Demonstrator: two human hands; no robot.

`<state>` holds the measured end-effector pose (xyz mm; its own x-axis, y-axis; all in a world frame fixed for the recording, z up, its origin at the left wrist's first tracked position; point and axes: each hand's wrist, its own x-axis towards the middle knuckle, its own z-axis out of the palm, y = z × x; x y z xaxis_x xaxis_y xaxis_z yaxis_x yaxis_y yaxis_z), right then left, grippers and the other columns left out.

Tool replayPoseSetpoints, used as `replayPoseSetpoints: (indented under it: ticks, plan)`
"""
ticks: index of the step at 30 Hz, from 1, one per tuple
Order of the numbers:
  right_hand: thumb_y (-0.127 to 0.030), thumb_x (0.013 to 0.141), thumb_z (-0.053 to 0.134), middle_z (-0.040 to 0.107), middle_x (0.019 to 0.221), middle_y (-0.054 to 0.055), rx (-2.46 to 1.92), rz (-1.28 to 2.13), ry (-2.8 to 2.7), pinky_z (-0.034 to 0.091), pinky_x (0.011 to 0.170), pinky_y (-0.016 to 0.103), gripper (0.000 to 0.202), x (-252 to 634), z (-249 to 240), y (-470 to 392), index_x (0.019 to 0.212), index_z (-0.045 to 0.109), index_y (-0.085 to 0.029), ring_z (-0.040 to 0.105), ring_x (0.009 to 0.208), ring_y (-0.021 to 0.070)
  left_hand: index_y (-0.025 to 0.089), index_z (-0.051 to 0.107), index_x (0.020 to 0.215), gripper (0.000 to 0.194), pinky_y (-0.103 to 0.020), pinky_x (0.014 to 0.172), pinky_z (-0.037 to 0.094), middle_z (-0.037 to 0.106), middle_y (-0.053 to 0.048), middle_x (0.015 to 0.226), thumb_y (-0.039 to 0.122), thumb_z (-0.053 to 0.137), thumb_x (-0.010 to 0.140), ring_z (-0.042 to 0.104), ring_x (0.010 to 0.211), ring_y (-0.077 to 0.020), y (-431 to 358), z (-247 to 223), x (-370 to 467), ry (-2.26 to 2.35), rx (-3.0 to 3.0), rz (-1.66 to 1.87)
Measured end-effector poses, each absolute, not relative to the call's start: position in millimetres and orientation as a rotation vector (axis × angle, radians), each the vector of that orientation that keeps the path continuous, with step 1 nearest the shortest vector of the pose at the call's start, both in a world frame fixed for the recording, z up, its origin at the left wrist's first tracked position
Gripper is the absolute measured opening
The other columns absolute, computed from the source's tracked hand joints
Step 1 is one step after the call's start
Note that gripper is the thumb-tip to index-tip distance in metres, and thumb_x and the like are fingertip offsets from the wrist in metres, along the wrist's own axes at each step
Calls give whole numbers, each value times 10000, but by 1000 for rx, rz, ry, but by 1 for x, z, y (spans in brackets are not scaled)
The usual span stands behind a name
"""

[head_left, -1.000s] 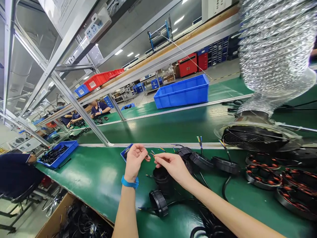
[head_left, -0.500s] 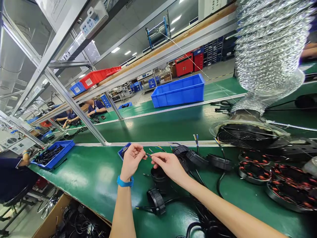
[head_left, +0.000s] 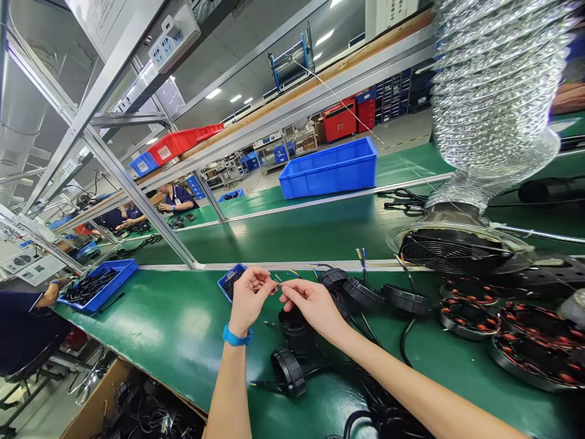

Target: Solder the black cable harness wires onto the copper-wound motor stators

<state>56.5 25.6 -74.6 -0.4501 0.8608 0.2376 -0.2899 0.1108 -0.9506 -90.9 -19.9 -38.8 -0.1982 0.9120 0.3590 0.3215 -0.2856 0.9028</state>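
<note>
Thin coloured wires [head_left: 278, 282] run between my fingertips above the green bench. My left hand [head_left: 249, 299], with a blue band at the wrist, pinches them from the left. From the right, my right hand [head_left: 313, 305] pinches the same wires, its fingertips almost touching the left ones. Below my hands stands a black round housing [head_left: 295, 332], partly hidden by the right hand. Closer to me, a black ring-shaped cap [head_left: 287, 372] with a cable lies on its side. More black caps with wire ends [head_left: 363, 292] sit to the right of my hands.
A small blue bin [head_left: 226, 283] is just behind my left hand. Metal rings with red-orange coils [head_left: 470, 317] lie at right, under a silver duct [head_left: 498, 91]. A blue crate [head_left: 329, 167] stands beyond. Another person's arm [head_left: 48, 296] reaches a blue tray [head_left: 130, 268] at left.
My left hand has shifted slightly right, closer to my right hand, uncovering more of the small blue bin. Both hands keep their pinch.
</note>
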Motion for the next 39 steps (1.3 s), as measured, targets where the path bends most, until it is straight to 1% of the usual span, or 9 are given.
replayPoseSetpoints:
  ticks: [5, 9, 12, 19, 26, 35, 39]
  plan:
    - [-514, 788, 610, 674, 657, 37, -577, 1528, -1426, 486, 562, 275, 361, 57, -75, 26, 787, 659, -157, 619, 521, 152, 160, 592, 890, 241, -233, 618, 533, 633, 3, 747, 288, 752, 763, 635, 634, -117, -18, -38, -92, 1415, 1518, 1529]
    - [-508, 800, 596, 677, 665, 40, -581, 1534, -1426, 488, 564, 281, 351, 57, -77, 26, 797, 650, -161, 621, 521, 156, 156, 595, 854, 210, -226, 612, 542, 627, 11, 730, 270, 749, 766, 651, 650, -122, -15, -39, -92, 1379, 1417, 1738]
    - [-500, 798, 590, 674, 660, 39, -587, 1540, -1434, 485, 565, 281, 339, 57, -76, 25, 780, 637, -165, 622, 521, 157, 165, 591, 867, 202, -227, 623, 545, 623, 16, 753, 268, 739, 777, 656, 671, -122, -11, -44, -85, 1344, 1344, 1872]
    - [-483, 801, 575, 668, 657, 35, -592, 1547, -1436, 478, 563, 271, 324, 58, -72, 24, 756, 621, -165, 622, 516, 150, 169, 588, 884, 203, -235, 647, 541, 625, 12, 761, 263, 738, 784, 654, 686, -125, -7, -53, -72, 1337, 1319, 1966]
    - [-489, 802, 577, 668, 654, 35, -593, 1549, -1437, 477, 553, 268, 329, 58, -73, 25, 743, 618, -168, 621, 511, 150, 168, 594, 870, 190, -247, 655, 538, 626, 9, 755, 260, 737, 783, 655, 687, -133, -7, -52, -75, 1340, 1344, 1936]
    - [-501, 804, 588, 662, 647, 29, -570, 1558, -1417, 477, 551, 270, 337, 56, -76, 26, 740, 612, -171, 614, 506, 147, 173, 607, 851, 187, -216, 621, 516, 629, 12, 760, 261, 748, 764, 604, 649, -101, -9, -49, -76, 1362, 1354, 1914]
    - [-506, 804, 590, 652, 636, 21, -559, 1560, -1408, 472, 547, 268, 338, 57, -74, 25, 732, 605, -175, 604, 501, 144, 166, 624, 827, 158, -223, 635, 516, 644, 0, 774, 259, 740, 772, 600, 660, -104, -11, -46, -81, 1390, 1407, 1828]
